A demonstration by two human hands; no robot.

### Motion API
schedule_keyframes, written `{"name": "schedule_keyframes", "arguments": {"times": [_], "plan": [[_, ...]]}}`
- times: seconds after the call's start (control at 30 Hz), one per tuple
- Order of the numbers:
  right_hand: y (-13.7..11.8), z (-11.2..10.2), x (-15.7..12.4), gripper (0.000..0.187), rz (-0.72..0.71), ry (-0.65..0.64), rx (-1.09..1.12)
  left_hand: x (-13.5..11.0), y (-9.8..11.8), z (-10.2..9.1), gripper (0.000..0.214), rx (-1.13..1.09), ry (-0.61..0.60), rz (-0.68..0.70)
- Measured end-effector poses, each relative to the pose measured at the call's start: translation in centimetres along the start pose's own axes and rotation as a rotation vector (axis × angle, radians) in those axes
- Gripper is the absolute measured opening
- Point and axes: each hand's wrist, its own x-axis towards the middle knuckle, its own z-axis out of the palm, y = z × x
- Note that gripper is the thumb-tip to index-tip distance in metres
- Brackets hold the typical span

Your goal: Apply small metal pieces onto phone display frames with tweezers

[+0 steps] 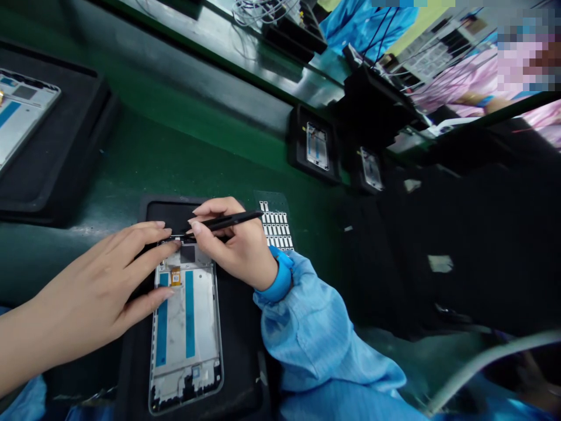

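Observation:
A silver phone frame (pixel 186 339) with two blue strips lies in a black tray (pixel 236 351) in front of me. My left hand (pixel 100 286) rests on the frame's upper left edge, fingers stretched out and apart. My right hand (pixel 232 242) pinches black tweezers (pixel 228 221), whose tip touches the frame's top edge. A sheet of small white stickers (pixel 277 225) lies just right of that hand. A blue wristband and blue sleeve cover my right arm.
Another black tray with a phone frame (pixel 21 111) sits at the far left. Two more trays with frames (pixel 316 146) (pixel 371 169) stand farther along the green belt (pixel 175 152). A person in pink (pixel 464 82) works at the upper right.

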Motion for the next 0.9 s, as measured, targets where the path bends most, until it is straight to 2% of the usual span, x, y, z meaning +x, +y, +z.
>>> {"name": "schedule_keyframes", "arguments": {"times": [0.2, 0.4, 0.7, 0.8, 0.9], "plan": [[0.0, 0.2, 0.3, 0.014, 0.014, -0.039, 0.065, 0.2, 0.1, -0.1, 0.051, -0.006, -0.005, 0.010], [0.1, 0.0, 0.2, 0.013, 0.007, -0.022, 0.053, 0.3, 0.1, -0.2, 0.050, -0.009, 0.007, 0.012], [0.0, 0.4, 0.2, 0.002, -0.338, -0.035, -0.231, 0.2, 0.0, 0.0, 0.050, -0.044, 0.008, 0.002], [-0.1, -0.5, 0.6, 0.004, -0.374, -0.039, -0.206, 0.2, -0.3, 0.1, 0.049, -0.049, 0.005, 0.006], [0.0, -2.8, 1.2, 0.012, -0.320, 0.073, -0.304, 0.2, -0.4, 0.2, 0.046, -0.066, 0.006, -0.002]]}}
